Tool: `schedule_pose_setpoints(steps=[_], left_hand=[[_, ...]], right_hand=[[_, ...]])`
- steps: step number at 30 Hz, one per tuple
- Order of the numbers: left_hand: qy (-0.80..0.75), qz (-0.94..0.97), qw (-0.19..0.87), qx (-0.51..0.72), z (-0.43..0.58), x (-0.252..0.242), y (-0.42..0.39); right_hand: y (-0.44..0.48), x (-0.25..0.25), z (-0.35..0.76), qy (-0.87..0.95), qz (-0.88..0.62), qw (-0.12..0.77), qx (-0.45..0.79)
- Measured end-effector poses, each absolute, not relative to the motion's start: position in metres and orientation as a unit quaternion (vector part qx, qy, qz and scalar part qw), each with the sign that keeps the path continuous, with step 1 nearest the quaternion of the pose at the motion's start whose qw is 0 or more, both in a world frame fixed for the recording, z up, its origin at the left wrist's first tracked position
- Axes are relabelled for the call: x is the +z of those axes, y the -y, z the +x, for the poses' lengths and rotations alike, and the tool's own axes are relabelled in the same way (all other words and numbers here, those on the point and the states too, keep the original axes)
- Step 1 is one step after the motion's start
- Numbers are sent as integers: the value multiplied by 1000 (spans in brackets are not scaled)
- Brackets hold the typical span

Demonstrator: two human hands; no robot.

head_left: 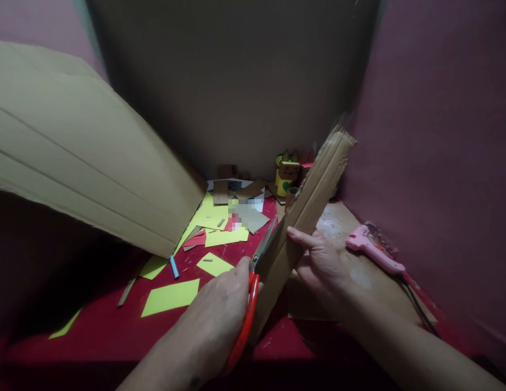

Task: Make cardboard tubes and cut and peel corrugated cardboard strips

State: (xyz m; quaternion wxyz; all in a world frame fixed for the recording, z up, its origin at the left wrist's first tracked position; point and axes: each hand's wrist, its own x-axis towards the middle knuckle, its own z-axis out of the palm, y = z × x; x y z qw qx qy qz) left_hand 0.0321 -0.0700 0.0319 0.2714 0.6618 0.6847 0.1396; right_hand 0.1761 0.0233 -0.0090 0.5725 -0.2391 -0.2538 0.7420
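Note:
My left hand is closed round the red handles of a pair of scissors. Their grey blades point up and right against the edge of a long brown cardboard strip. My right hand grips that strip at its lower middle, thumb on its front face, and holds it slanting upward to the right. The strip's top end is ragged. How far the blades are apart is hard to make out.
A large cardboard sheet leans in from the left over the red surface. Yellow paper pieces, scraps and a blue stick lie scattered. A pink glue gun rests on a cardboard board at the right. Small cardboard crafts stand at the back.

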Motion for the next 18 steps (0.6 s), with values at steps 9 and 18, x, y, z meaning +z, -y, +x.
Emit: schedule_pose_setpoints(steps=[9, 18], left_hand=[[-670, 733, 112, 43, 35, 21, 60], [-621, 784, 10, -2, 32, 7, 57]], right_hand=[[-16, -7, 174, 248, -229, 580, 742], [-20, -11, 172, 236, -234, 582, 742]])
